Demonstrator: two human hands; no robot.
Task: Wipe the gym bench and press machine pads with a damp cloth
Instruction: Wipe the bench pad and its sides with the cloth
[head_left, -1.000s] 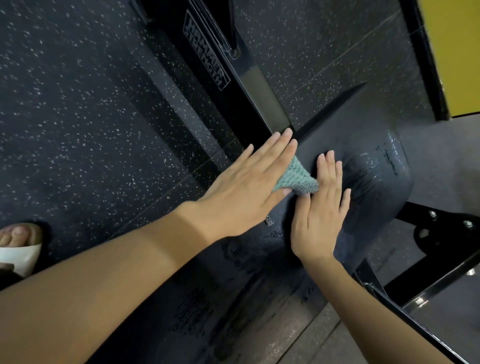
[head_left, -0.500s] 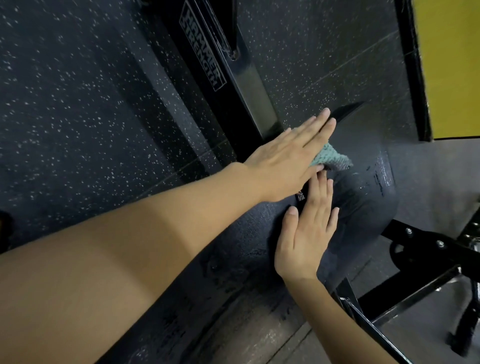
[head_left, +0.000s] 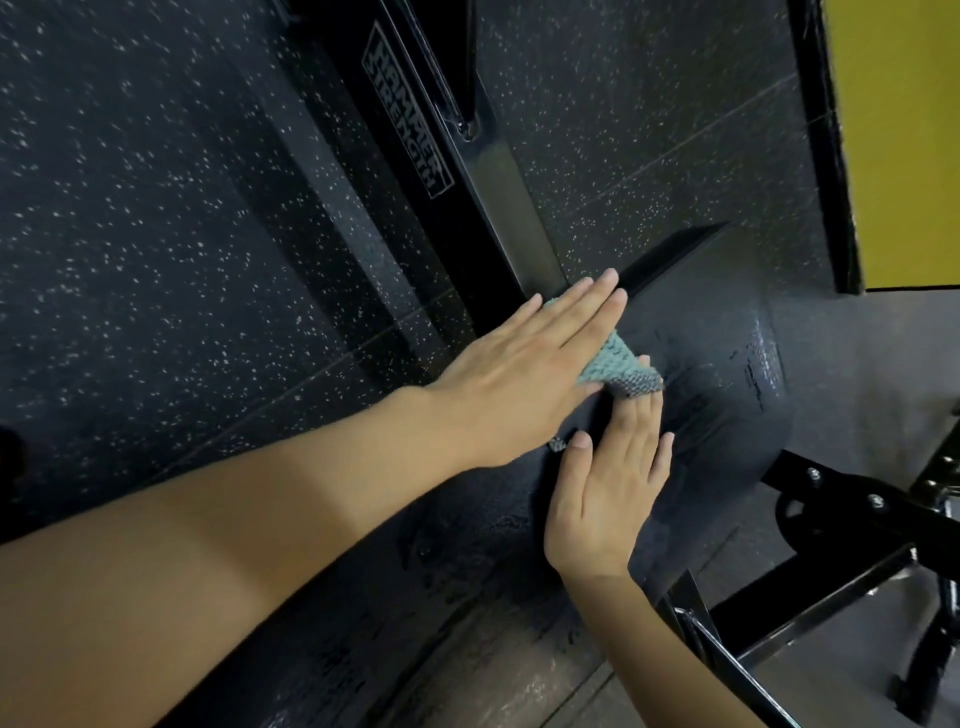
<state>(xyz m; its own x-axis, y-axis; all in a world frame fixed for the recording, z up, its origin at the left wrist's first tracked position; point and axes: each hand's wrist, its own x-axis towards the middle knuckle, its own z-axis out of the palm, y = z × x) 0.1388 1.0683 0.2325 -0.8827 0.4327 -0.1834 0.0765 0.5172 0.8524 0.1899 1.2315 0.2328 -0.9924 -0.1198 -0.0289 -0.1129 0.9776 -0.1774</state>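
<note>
A small teal knitted cloth (head_left: 615, 361) lies on the black padded surface (head_left: 722, 364) of a gym bench, mostly hidden beneath the left grip (head_left: 524, 374). That grip is fully open, with its fingers straight and together. It presses the cloth flat rather than clutching it, probably to spread pressure for a broad wipe. One corner of the cloth pokes out on the side facing the right grip (head_left: 610, 493).

The right grip is also open and flat on the surface, just beside the left and nearer the person. Its longest fingertips are covered by the cloth's greyish corner. It seems to brace the body, though it may be pinning the corner; I cannot tell which.

Beyond its fingertips the padding shines with damp streaks, so that part looks wiped. Past the left fingertips a black machine frame (head_left: 467, 171) crosses speckled rubber floor (head_left: 156, 234). Black metal legs (head_left: 841, 525) sit right of the right wrist.
</note>
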